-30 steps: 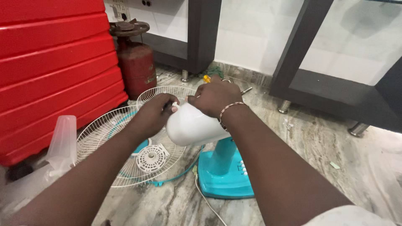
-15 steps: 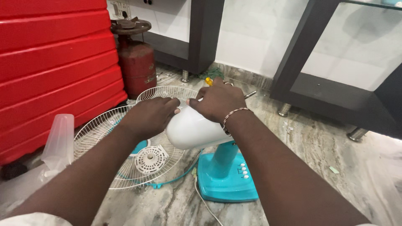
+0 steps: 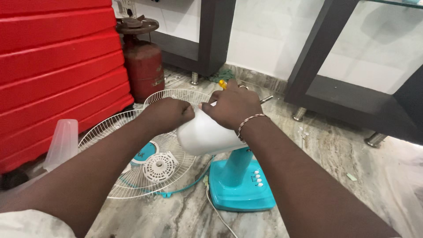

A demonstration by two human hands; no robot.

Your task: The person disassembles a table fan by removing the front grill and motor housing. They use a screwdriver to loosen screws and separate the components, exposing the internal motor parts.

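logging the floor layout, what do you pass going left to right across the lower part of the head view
clear plastic blade piece → white wire fan guard → white motor housing, held by both hands → turquoise fan base → bare marble floor

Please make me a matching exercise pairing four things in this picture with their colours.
Things:
1. Fan base
2. Motor housing
3. Gas cylinder
4. Bracelet

Colours:
A. Dark red
B. White
C. Silver
D. Turquoise

Pairs: 1-D, 2-B, 3-A, 4-C
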